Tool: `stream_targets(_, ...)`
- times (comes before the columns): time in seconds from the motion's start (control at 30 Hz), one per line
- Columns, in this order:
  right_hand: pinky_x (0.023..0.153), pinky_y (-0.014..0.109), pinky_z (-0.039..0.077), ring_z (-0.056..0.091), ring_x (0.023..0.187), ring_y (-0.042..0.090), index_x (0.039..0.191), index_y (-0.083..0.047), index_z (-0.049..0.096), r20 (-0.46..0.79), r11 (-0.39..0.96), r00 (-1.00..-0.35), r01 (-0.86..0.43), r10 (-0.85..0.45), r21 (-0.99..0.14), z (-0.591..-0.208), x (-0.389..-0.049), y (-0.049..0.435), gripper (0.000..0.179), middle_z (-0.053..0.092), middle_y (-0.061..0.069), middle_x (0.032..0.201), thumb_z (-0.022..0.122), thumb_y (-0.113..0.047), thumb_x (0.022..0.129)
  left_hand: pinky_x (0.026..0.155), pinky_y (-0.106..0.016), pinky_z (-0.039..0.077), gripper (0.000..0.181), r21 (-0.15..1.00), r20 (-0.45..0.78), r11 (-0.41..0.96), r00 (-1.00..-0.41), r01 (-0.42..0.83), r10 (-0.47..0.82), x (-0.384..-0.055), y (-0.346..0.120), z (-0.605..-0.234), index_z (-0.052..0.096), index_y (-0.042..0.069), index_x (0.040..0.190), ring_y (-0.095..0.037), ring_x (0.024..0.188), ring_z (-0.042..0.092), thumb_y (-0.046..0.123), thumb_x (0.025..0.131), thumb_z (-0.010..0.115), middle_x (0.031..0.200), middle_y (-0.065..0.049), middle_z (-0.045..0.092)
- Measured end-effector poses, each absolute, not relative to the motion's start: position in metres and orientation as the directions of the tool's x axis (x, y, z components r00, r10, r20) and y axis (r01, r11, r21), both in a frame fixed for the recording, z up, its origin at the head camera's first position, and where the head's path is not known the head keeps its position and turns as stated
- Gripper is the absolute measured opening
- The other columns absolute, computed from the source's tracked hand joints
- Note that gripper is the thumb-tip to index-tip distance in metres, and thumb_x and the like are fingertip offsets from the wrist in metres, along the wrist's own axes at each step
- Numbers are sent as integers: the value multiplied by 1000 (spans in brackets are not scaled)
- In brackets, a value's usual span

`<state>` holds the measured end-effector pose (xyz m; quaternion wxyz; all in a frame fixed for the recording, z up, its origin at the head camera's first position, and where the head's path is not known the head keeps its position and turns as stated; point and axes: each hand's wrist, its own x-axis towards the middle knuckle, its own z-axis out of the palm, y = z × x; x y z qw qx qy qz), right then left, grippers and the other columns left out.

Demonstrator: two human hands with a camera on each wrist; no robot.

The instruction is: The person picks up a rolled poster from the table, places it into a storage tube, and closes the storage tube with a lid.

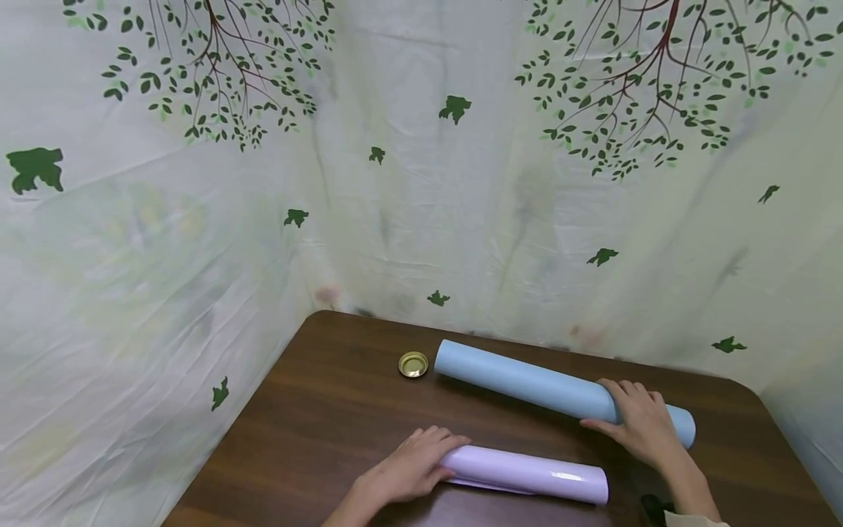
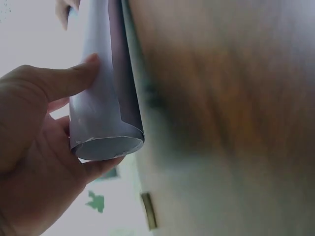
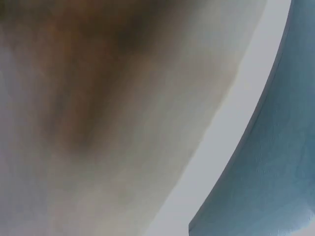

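Note:
A lilac roll of sheet material [image 1: 527,472] lies near the front of the table, with a loose edge along its lower side. My left hand [image 1: 411,465] grips its left end, thumb on the near side and fingers over the far side. The left wrist view looks into the roll's hollow end [image 2: 109,147], with the left thumb [image 2: 74,81] pressed along its wall. Farther back, a longer light-blue roll [image 1: 527,377] slants across the table. My right hand [image 1: 642,421] holds it near its right end. Close up, the blue roll [image 3: 275,157] fills the right wrist view's right side.
A small round gold-coloured lid or dish [image 1: 413,364] sits just left of the blue roll's far end. The dark brown wooden table [image 1: 316,410] has rounded back corners. Behind and to the left hangs a pale cloth [image 1: 421,219] printed with leaves and branches.

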<state>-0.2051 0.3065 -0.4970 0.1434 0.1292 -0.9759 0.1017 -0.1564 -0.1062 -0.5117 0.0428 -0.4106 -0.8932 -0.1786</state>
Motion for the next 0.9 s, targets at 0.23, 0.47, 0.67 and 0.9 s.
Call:
stream_targets(0.23,83,58,41,61,108,37,132,-12,63,467,913,-866,-324,-181,-247,-476,-188,315,81,69,17,118,91,-53,69,94,-34,49,44,340,236,627,-709,701,664,-166,-128,-501,62,9,137,-17,114,62,18,95,73,121,0,69)
stream_targets(0.47,85,55,35,57,108,34,132,-12,63,550,883,-824,-355,-139,-308,-471,-172,326,81,68,16,119,96,-40,63,93,-36,48,43,384,235,641,-741,665,628,-173,-142,-495,62,8,137,-18,113,62,16,96,72,122,-1,69)
stream_targets(0.67,86,58,34,56,106,36,133,-15,64,589,879,-799,-365,-125,-308,-466,-166,336,84,67,16,118,99,-35,59,94,-41,49,43,414,244,662,-777,624,580,-180,-160,-484,63,7,135,-19,111,63,13,94,74,120,-2,70)
stream_targets(0.9,86,59,32,56,103,39,132,-14,67,623,880,-776,-357,-94,-312,-465,-161,348,87,67,16,114,100,-28,52,94,-46,49,45,428,283,687,-809,587,515,-186,-184,-472,63,8,137,-20,111,63,10,93,74,122,-2,71)
